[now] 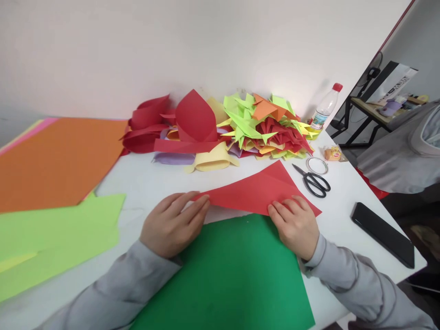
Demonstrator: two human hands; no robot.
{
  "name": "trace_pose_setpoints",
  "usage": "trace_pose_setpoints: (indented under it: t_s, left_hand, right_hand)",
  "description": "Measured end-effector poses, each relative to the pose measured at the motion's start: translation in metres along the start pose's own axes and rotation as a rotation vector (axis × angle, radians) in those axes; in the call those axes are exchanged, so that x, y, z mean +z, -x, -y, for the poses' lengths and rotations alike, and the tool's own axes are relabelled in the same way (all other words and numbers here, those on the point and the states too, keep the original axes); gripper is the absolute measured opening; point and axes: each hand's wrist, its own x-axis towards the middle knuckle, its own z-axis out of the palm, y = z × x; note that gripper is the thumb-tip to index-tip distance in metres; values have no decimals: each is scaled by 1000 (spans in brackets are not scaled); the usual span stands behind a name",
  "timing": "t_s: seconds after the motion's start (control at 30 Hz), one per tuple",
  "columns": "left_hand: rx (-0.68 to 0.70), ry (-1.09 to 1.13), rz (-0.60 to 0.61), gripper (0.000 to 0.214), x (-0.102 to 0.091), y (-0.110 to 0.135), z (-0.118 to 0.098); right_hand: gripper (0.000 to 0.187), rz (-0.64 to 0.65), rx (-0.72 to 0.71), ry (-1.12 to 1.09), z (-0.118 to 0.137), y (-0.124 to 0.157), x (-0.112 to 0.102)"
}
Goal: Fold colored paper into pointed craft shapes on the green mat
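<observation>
White worktop (137, 176) bears a green sheet (227, 275) at the near side, with the red paper (254, 188) at that sheet's far edge, slightly curved. Left hand (175, 224) pinches the red paper's left end; right hand (297, 224) grips its near edge toward the right corner, fingers curled over. Phone (383, 234) lies farther right, scissors (305, 175) just beside the red paper.

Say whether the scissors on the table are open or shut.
Shut: the black-handled scissors show their blades lying together, tapering to a single point.
</observation>
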Motion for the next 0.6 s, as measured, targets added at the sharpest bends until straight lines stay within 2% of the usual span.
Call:
trace_pose_setpoints:
  t_s: [0.27,0.6]
  left_hand:
    - [6,-172,-17,18,-3,5,23]
    - [-11,-257,-5,16,-7,8,32]
  right_hand:
    - [26,-16,3,2,-3,-1,0]
    - [27,-31,-20,-13,0,-1,0]
